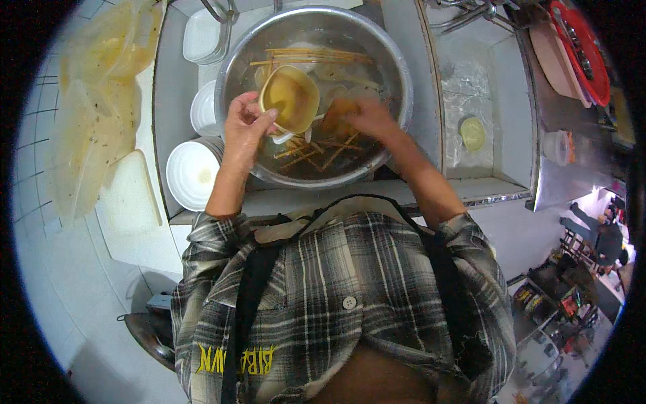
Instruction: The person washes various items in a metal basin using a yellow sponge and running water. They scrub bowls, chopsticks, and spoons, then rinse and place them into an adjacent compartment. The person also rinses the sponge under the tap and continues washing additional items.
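Observation:
My left hand grips a small yellowish bowl by its left rim, tilted so its inside shows. The bowl is over a large round metal basin that holds water. My right hand is over the basin's right half, blurred, with its fingers around an orange-brown thing, perhaps a scrubbing cloth or pad. Wooden chopsticks lie across the far part of the water, and more chopsticks lie crossed near the front. Under the held bowl a white dish edge shows.
Stacked white bowls and square white dishes stand left of the basin. A second sink compartment at right holds a small yellow-green dish. Faucet pipes reach over it. A red basket lies at far right.

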`<control>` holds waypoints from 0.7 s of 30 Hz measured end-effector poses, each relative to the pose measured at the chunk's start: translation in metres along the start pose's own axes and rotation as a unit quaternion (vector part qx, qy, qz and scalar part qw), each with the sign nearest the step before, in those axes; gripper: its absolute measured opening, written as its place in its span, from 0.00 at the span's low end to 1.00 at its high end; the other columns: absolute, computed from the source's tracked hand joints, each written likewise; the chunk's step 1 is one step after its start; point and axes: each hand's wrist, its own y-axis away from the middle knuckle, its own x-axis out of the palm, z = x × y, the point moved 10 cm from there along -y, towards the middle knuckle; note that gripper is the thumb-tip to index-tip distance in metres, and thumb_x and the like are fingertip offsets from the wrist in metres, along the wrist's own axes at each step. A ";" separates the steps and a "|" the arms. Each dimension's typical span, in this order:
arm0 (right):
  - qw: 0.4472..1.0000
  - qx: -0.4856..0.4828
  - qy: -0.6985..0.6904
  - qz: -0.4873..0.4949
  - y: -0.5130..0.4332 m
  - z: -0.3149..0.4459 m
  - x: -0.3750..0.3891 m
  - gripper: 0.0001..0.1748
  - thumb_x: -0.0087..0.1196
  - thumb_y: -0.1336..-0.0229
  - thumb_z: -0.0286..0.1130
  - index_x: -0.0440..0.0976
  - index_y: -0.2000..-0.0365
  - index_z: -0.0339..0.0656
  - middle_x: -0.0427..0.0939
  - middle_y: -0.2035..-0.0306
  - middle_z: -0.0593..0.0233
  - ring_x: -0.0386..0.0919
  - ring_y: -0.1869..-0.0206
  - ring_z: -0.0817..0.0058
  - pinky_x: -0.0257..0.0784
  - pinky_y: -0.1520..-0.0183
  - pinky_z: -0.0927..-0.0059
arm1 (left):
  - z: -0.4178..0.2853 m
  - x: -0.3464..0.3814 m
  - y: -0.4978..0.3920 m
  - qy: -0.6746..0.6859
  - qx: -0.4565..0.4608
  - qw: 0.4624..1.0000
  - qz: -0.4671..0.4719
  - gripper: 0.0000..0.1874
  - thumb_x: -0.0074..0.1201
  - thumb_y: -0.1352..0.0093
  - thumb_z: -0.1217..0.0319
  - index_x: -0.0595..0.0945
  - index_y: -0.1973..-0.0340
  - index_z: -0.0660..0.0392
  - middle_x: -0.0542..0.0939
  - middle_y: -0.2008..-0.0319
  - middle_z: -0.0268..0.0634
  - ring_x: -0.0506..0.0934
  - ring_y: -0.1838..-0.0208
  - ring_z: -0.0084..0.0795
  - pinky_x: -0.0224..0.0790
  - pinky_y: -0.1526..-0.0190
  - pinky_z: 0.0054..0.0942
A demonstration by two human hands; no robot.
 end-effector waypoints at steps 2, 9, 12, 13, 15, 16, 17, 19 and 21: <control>0.931 0.043 -0.358 -0.058 0.016 -0.008 -0.032 0.14 0.50 0.50 0.33 0.70 0.63 0.37 0.75 0.66 0.58 0.74 0.62 0.60 0.68 0.56 0.59 | 0.016 0.003 -0.005 -0.073 0.000 0.997 -0.024 0.22 0.56 0.43 0.78 0.67 0.54 0.59 0.73 0.72 0.36 0.72 0.73 0.21 0.66 0.73 0.19; 0.636 0.088 -0.766 0.012 0.007 0.006 0.003 0.19 0.48 0.48 0.33 0.65 0.57 0.34 0.72 0.59 0.58 0.72 0.56 0.65 0.66 0.51 0.61 | 0.001 0.074 0.009 -0.361 0.280 0.889 -0.022 0.22 0.57 0.44 0.68 0.73 0.55 0.62 0.74 0.68 0.45 0.73 0.67 0.36 0.66 0.65 0.29; 0.586 0.180 -0.790 0.005 -0.009 -0.003 0.047 0.16 0.47 0.50 0.29 0.66 0.59 0.34 0.73 0.61 0.58 0.71 0.56 0.65 0.64 0.49 0.61 | 0.020 0.082 0.003 -0.317 0.181 0.931 0.014 0.21 0.55 0.43 0.65 0.74 0.56 0.62 0.74 0.70 0.47 0.73 0.67 0.41 0.65 0.63 0.31; 0.558 0.140 -0.816 0.059 -0.012 0.008 0.052 0.16 0.47 0.51 0.28 0.66 0.59 0.34 0.73 0.61 0.58 0.71 0.57 0.65 0.63 0.49 0.61 | 0.031 0.081 -0.001 -0.355 0.119 0.927 0.017 0.20 0.54 0.43 0.66 0.74 0.57 0.62 0.74 0.71 0.46 0.74 0.67 0.39 0.66 0.64 0.30; 0.507 0.123 -0.844 0.125 -0.012 0.021 0.064 0.16 0.46 0.53 0.25 0.67 0.60 0.34 0.73 0.62 0.59 0.70 0.57 0.65 0.63 0.48 0.62 | 0.023 0.079 0.001 -0.279 0.144 0.949 0.040 0.15 0.46 0.35 0.70 0.73 0.56 0.66 0.76 0.66 0.38 0.72 0.66 0.22 0.65 0.65 0.22; 0.502 0.111 -0.843 0.162 -0.012 0.029 0.065 0.16 0.46 0.55 0.24 0.68 0.62 0.34 0.73 0.63 0.59 0.71 0.59 0.64 0.66 0.53 0.62 | 0.032 0.073 -0.003 -0.221 0.083 0.970 0.055 0.14 0.45 0.35 0.71 0.73 0.56 0.67 0.76 0.67 0.37 0.71 0.66 0.21 0.65 0.65 0.21; 0.588 0.091 -0.788 0.157 -0.011 0.026 0.061 0.16 0.46 0.56 0.24 0.68 0.62 0.34 0.74 0.64 0.59 0.72 0.61 0.64 0.67 0.56 0.63 | 0.041 0.070 -0.006 -0.162 0.024 0.984 0.069 0.14 0.43 0.34 0.71 0.74 0.57 0.68 0.76 0.68 0.36 0.71 0.66 0.20 0.65 0.64 0.20; 0.722 0.084 -0.662 0.184 -0.012 0.028 0.055 0.16 0.46 0.59 0.24 0.69 0.64 0.33 0.74 0.66 0.59 0.73 0.63 0.65 0.69 0.60 0.63 | 0.032 0.067 -0.009 -0.178 0.059 0.980 0.070 0.15 0.43 0.34 0.71 0.73 0.56 0.68 0.76 0.67 0.36 0.71 0.65 0.20 0.64 0.64 0.19; 0.907 -0.037 -0.336 0.250 -0.011 0.046 0.051 0.16 0.46 0.62 0.24 0.70 0.66 0.32 0.75 0.67 0.57 0.74 0.66 0.64 0.70 0.64 0.64 | 0.026 0.067 -0.009 -0.124 0.083 0.986 0.080 0.16 0.43 0.35 0.71 0.73 0.54 0.66 0.76 0.68 0.35 0.70 0.67 0.19 0.64 0.66 0.19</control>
